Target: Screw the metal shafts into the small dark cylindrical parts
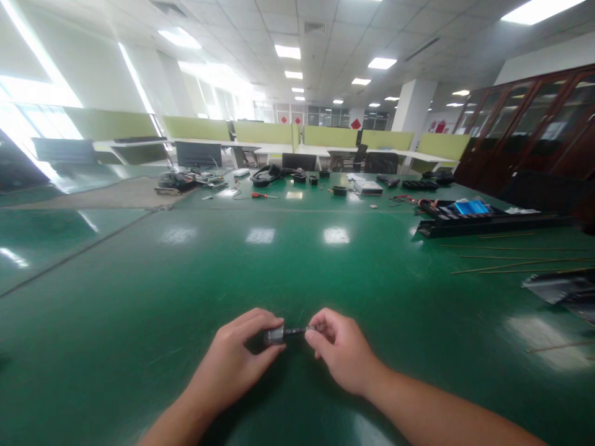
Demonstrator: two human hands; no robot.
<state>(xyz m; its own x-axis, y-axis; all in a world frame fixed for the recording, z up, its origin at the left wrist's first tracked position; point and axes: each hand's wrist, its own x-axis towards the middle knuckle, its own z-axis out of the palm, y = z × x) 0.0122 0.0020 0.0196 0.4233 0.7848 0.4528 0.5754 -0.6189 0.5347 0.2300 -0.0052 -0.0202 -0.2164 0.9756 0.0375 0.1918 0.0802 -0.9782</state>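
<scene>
My left hand curls around a short silver-grey cylinder, thumb below it and fingers above. From the cylinder's right end a thin dark stem points toward my right hand. The fingertips of that hand are pinched on the stem's far end, which they mostly hide. Both pieces lie in one line, roughly level, low over the green table. The part is too small and blurred for me to tell its exact kind.
Thin brass-coloured rods lie at the right, beside a black tray of parts. Toward the back are an orange-handled screwdriver, a white box, small black boxes and a pile of electronics.
</scene>
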